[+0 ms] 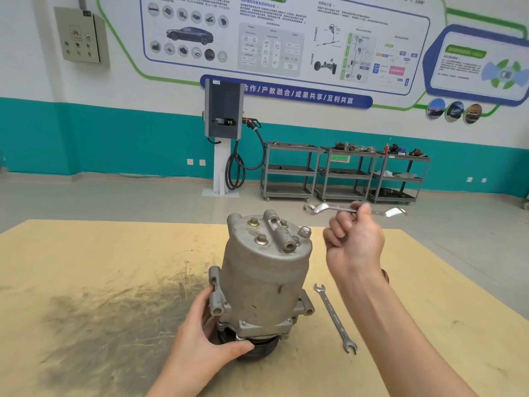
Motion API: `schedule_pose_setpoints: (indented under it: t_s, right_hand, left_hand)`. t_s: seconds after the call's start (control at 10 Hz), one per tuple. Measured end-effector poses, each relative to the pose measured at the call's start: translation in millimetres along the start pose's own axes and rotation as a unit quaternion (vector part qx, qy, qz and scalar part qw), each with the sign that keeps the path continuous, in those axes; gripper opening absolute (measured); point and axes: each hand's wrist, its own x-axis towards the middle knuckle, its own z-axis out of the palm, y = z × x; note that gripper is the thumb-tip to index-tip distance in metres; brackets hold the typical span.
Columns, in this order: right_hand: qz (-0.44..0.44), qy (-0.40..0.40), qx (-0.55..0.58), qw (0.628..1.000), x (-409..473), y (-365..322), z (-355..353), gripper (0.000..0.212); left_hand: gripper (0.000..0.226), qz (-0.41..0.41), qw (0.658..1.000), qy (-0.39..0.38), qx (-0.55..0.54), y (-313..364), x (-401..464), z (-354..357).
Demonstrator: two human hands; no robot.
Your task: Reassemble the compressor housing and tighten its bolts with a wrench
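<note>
I keep the compressor housing (264, 279) upright at centre frame, my left hand (206, 336) curled around its base to steady it. My right hand (353, 239), right of centre, pinches a wrench (329, 208) above the bolts (261, 239), ready for tightening. A spare wrench (335, 318) lies on the table (86, 282).

dull grey compressor housing (264, 277), brass-toned bolts (253, 222), silver wrench (335, 318), tan tabletop (86, 253) smudged black, teal-and-white wall (114, 133)

wrench (332, 208) motion-blurred, compressor (264, 279) base behind left hand (206, 339), poster txt (273, 15) unreadable
</note>
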Motion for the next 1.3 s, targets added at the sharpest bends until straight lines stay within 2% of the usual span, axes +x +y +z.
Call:
schedule_pose_setpoints:
  t_s: [0.1, 0.2, 0.3, 0.4, 0.5, 0.6, 0.7, 0.9, 1.0, 1.1, 1.2, 1.3]
  right_hand:
    - [0.014, -0.028, -0.059, 0.998, 11.9, -18.6, -8.8, 0.03]
    - [0.031, -0.09, -0.24, 0.966, 17.8, -29.9, -33.2, 0.031]
    - [0.051, -0.142, -0.429, 0.891, 19.3, -31.2, -58.5, 0.034]
    - [0.104, -0.182, -0.528, 0.823, 17.3, -22.0, -76.8, 0.037]
    - [0.164, -0.195, -0.577, 0.776, 12.3, -4.6, -93.0, 0.039]
    - [0.199, -0.204, -0.656, 0.699, 7.5, 15.7, -108.7, 0.041]
    - [0.196, -0.223, -0.727, 0.619, 5.3, 28.0, -120.0, 0.044]
    - [0.148, -0.238, -0.827, 0.487, 1.0, 36.4, -126.7, 0.044]
    - [0.102, -0.234, -0.879, 0.403, -4.1, 40.5, -127.3, 0.043]
    - [0.045, -0.225, -0.904, 0.359, -8.0, 43.4, -130.1, 0.04]
    - [0.006, -0.219, -0.917, 0.334, -10.6, 47.0, -132.4, 0.033]
    - [-0.029, -0.19, -0.925, 0.329, -6.9, 40.4, -128.6, 0.03]
  left_hand:
    - [0.105, 0.0, 1.0, 0.0, -0.001, 2.7, -1.8, 0.0]
    - [0.104, -0.001, 1.0, -0.01, 0.007, 5.9, -4.0, -0.4]
    - [0.098, 0.005, 1.0, -0.004, 0.021, 4.4, -4.6, 0.0]
    - [0.095, 0.01, 1.0, 0.002, 0.024, 1.6, -4.3, 0.9]
    - [0.095, 0.011, 1.0, 0.002, 0.023, -0.7, -4.3, 0.0]
    - [0.103, 0.009, 1.0, -0.002, 0.014, -1.4, -4.1, -1.1]
    - [0.106, 0.003, 1.0, -0.003, 0.015, 0.2, -4.1, -0.7]
    - [0.1, 0.0, 0.999, 0.001, 0.035, -1.4, -4.5, -1.7]
    - [0.097, 0.002, 0.999, 0.007, 0.044, -1.8, -4.2, -1.2]
    - [0.094, 0.001, 0.999, 0.004, 0.055, -2.2, -4.2, -0.2]
    - [0.095, 0.001, 0.998, 0.003, 0.058, -2.4, -4.9, -0.7]
    - [0.096, -0.004, 0.997, 0.007, 0.072, 1.1, -5.8, -0.9]
